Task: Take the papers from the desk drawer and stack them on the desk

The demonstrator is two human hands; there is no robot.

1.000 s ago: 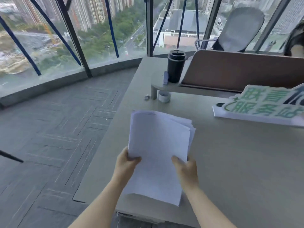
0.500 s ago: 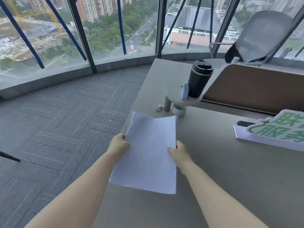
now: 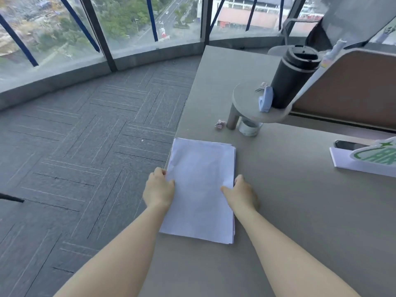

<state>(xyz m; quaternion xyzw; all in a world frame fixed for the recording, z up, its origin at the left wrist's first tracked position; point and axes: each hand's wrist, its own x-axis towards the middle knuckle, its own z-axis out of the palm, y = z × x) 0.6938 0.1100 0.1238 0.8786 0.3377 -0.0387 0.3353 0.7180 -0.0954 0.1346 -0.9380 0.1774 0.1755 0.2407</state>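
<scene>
Grey table (image 3: 300,211): my paper stack (image 3: 199,189) lay flat at its left edge; tape roll (image 3: 249,128), wrapper (image 3: 219,124), white sign (image 3: 364,161) beyond.

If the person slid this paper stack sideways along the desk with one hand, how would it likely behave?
The paper stack would probably fan out, since its right edges already sit slightly staggered. It looks thin, so it is likely light and would flop if lifted by one side. Its left edge overhangs the desk, so a leftward push might tip sheets off. The left hand and right hand flank it.

Curved glass windows (image 3: 132,24) overlook daylit city; grey carpet floor (image 3: 85,146).
</scene>
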